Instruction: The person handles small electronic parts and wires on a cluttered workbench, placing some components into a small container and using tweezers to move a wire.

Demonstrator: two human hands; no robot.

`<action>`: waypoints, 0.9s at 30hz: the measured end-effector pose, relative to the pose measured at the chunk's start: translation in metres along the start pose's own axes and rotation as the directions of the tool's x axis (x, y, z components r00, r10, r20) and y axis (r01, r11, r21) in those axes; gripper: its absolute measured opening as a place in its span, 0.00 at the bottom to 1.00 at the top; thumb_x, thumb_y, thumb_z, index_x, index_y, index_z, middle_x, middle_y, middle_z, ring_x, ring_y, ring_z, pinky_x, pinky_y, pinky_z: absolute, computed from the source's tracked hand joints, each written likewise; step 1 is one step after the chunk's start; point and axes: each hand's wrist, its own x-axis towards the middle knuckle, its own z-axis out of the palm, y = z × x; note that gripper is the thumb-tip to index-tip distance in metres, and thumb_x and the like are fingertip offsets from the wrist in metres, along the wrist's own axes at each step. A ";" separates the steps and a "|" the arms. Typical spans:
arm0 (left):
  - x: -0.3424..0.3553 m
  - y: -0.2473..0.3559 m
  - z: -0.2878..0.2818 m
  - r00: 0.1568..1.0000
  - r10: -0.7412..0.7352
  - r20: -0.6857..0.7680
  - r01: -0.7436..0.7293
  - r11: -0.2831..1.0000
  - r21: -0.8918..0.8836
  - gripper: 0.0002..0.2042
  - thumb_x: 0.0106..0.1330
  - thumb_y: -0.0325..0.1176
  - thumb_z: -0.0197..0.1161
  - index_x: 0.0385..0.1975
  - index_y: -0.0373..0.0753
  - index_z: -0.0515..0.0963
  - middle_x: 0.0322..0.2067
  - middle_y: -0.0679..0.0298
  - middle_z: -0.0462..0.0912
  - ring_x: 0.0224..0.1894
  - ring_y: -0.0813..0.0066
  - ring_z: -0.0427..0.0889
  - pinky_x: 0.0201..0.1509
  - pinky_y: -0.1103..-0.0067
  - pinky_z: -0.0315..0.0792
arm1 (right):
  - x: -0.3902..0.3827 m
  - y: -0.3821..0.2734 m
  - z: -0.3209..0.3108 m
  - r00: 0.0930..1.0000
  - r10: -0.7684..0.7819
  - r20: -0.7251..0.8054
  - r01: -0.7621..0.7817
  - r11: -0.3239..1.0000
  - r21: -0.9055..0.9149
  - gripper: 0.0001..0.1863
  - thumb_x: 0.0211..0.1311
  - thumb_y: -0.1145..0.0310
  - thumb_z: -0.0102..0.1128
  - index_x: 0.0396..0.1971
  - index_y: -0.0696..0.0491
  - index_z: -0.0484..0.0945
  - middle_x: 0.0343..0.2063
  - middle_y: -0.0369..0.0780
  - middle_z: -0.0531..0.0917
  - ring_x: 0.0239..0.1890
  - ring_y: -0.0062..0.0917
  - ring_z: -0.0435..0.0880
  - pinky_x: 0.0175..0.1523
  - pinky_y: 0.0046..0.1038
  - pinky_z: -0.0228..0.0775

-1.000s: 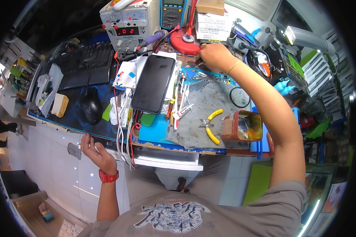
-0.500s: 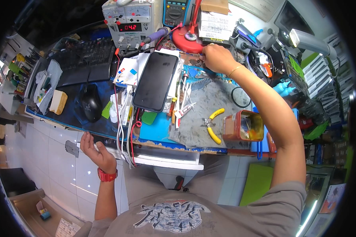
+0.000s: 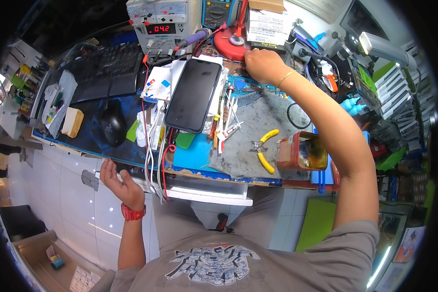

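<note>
My right hand (image 3: 265, 66) reaches to the back of the bench, beside a round red base (image 3: 228, 47). Its fingers are curled and point down; whatever they hold is hidden beneath the hand. Held low off the bench's front edge, my left hand (image 3: 119, 182) has its palm turned up and thumb apart, with nothing in it. A dark-screened smartphone (image 3: 192, 96) lies on papers at mid-bench. Yellow-handled pliers (image 3: 264, 152) lie on a worn grey mat (image 3: 246, 131), left of an open red tin (image 3: 288, 151).
A power supply (image 3: 161, 29) and a multimeter (image 3: 217, 13) stand at the back. At left are a keyboard (image 3: 102, 73) and black mouse (image 3: 112, 125). White cables (image 3: 152, 160) hang over the front edge above a white drawer (image 3: 209, 191). A lamp head (image 3: 382, 47) juts in at right.
My right hand has shifted slightly left toward the red base, its fingers now tucked more out of sight. My left hand has barely moved. The view has shifted slightly.
</note>
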 end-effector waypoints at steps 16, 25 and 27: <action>0.001 0.003 -0.001 1.000 -0.012 -0.010 0.012 1.000 0.010 0.18 0.80 0.33 0.52 0.63 0.30 0.66 0.65 0.50 0.63 0.69 0.57 0.67 0.71 0.67 0.68 | -0.016 0.007 -0.003 0.999 0.018 0.029 -0.021 0.993 0.116 0.11 0.65 0.74 0.54 0.45 0.62 0.78 0.46 0.54 0.82 0.47 0.49 0.85 0.52 0.43 0.79; 0.001 0.004 -0.001 1.000 -0.027 -0.001 0.027 0.999 0.017 0.18 0.79 0.31 0.53 0.62 0.29 0.66 0.65 0.50 0.63 0.68 0.57 0.67 0.70 0.67 0.68 | -0.021 0.016 -0.001 0.996 0.075 0.044 -0.079 0.991 0.108 0.14 0.65 0.76 0.51 0.49 0.61 0.72 0.48 0.55 0.81 0.46 0.49 0.86 0.51 0.44 0.79; 0.001 0.005 -0.001 1.000 -0.024 0.019 0.024 1.000 0.015 0.18 0.80 0.31 0.51 0.64 0.30 0.65 0.67 0.52 0.61 0.69 0.59 0.67 0.71 0.65 0.67 | -0.020 0.014 -0.001 0.997 0.071 0.035 -0.075 0.991 0.108 0.13 0.65 0.76 0.51 0.48 0.61 0.73 0.48 0.56 0.81 0.46 0.49 0.85 0.51 0.44 0.79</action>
